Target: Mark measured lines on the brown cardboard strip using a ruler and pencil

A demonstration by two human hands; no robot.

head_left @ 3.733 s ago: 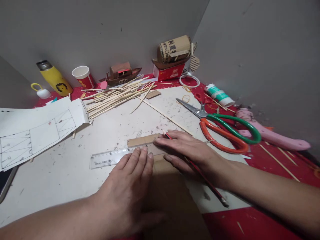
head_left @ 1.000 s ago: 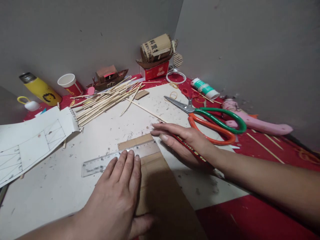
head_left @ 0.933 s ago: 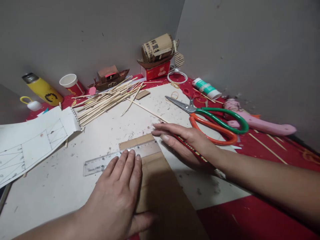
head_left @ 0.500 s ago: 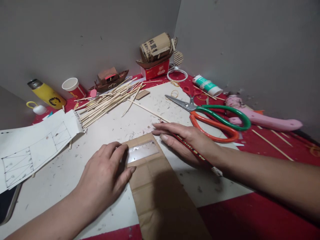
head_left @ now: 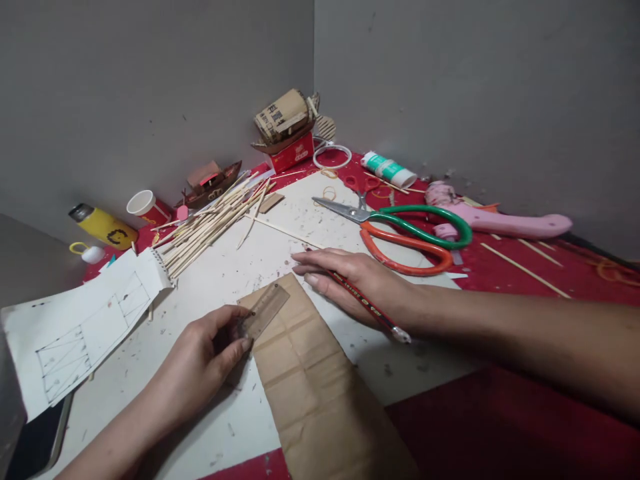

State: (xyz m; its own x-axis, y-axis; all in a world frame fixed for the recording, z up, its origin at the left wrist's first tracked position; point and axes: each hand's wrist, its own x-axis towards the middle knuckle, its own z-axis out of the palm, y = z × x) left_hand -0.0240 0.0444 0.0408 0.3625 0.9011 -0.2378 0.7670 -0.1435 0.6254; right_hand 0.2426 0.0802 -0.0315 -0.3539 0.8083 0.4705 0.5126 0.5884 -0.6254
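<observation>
Between the thumb and fingers of my left hand (head_left: 207, 353) is the end of a clear ruler (head_left: 269, 310), which slants over the top of a brown cardboard strip (head_left: 310, 373). Creases run across the strip, and its near end leaves the view at the bottom. My right hand (head_left: 355, 283) rests right of the cardboard's upper end, with a dark red pencil (head_left: 367, 303) held in it; the pencil's eraser end points toward me and its tip is hidden. Just beyond that hand lie large scissors (head_left: 395, 223) with green and orange handles.
Many thin wooden sticks (head_left: 215, 223) lie in a pile at the back left. A drawing on paper (head_left: 100, 327) covers part of a phone (head_left: 43, 433). Model boats, a paper cup (head_left: 150, 207), a yellow bottle (head_left: 105, 225) and a pink glue gun (head_left: 505, 220) line the back.
My left hand has gone from pressing the ruler flat to pinching its end, and the ruler has turned to a slant. The right hand still holds the pencil. The camera view has shifted.
</observation>
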